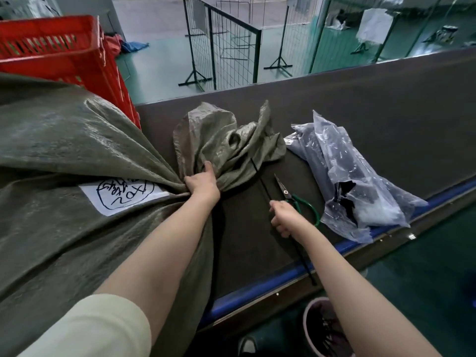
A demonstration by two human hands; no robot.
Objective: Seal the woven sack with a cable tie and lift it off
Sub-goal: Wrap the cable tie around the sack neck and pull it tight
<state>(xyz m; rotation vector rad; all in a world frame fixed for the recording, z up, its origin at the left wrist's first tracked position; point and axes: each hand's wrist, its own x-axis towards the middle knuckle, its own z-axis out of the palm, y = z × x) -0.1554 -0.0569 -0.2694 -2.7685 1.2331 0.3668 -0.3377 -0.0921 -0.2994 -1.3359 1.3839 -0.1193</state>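
Note:
A big grey-green woven sack (64,155) lies on the dark table and fills the left of the view, with a white handwritten label (123,194) on it. Its mouth is bunched into a neck, and the loose fabric fans out beyond. My left hand (202,184) is clenched around that neck. A long black cable tie (262,184) runs from the neck toward me, past the table's blue edge. My right hand (283,217) is closed on the tie partway along.
Green-handled scissors (296,199) lie just right of my right hand. A clear plastic bag (360,181) with dark and white contents rests further right. A red plastic crate (64,50) stands behind the sack. Wire fence panels (224,47) stand on the green floor beyond.

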